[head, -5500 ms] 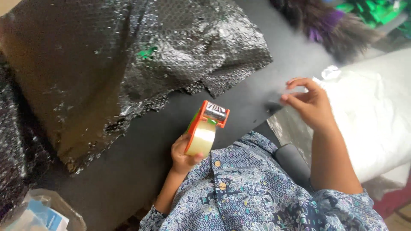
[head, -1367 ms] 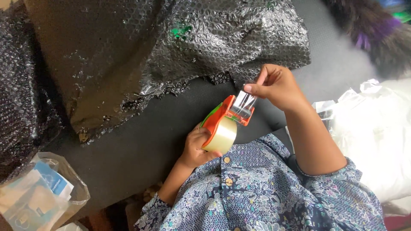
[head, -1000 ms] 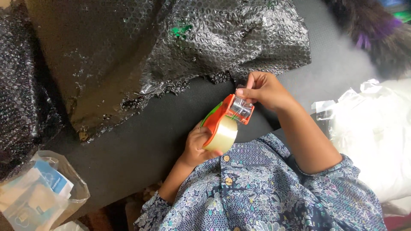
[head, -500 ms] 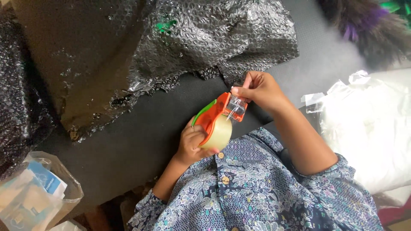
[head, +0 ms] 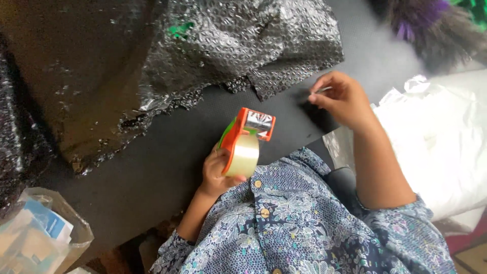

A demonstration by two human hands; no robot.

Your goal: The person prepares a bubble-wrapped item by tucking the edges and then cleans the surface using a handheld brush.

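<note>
Two hands work over a dark grey table (head: 152, 177). At far left sits a clear bag of papers (head: 35, 233), with black bubble wrap (head: 213, 45) above. Your left hand (head: 219, 172) grips an orange tape dispenser (head: 246, 142), fingers wrapped round it, near your chest. Your right hand (head: 341, 99) hovers well apart from it, fingertips pinched together; what they pinch is too blurred to tell. White plastic (head: 441, 147) lies rightmost.

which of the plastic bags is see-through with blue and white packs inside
The clear bag at the bottom left corner, far from both hands. The white bag beside the right hand is opaque.
</note>
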